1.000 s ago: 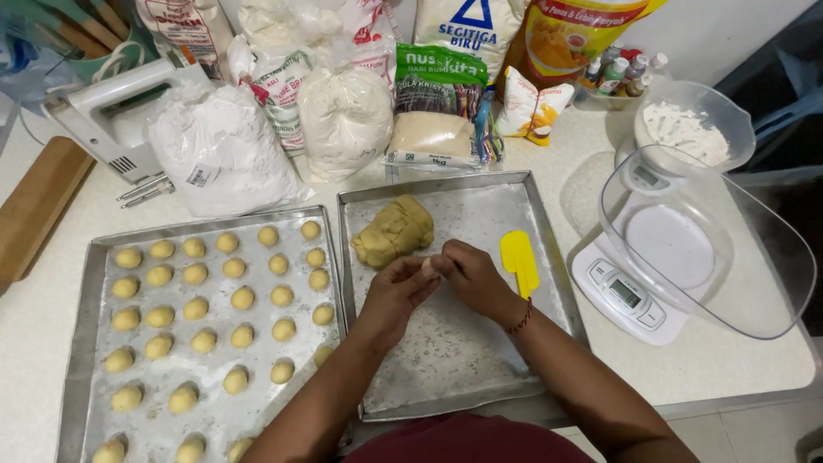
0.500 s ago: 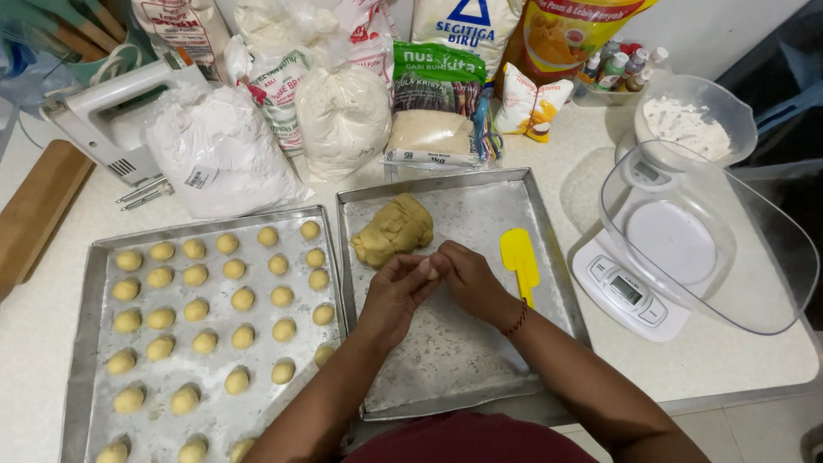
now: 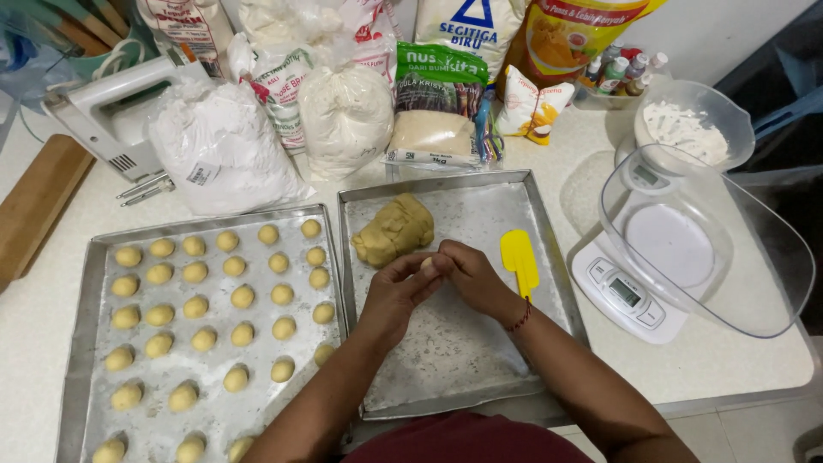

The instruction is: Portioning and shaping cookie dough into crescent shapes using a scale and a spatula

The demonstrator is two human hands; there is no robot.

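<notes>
Shaping step: left hand (image 3: 396, 291) and right hand (image 3: 470, 276) are cupped closed around a small dough piece (image 3: 426, 263) above the floured tray (image 3: 549, 257), near the dough lump (image 3: 394, 230); the next move likely calls for gentle, even rolling pressure

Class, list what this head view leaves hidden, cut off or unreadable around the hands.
- Dough piece: mostly covered by left hand and right hand.
- Left tray: bottom edge cuts its front row.
- Yellow spatula: lower end hidden behind right wrist.
- Scale: display too small.
</notes>
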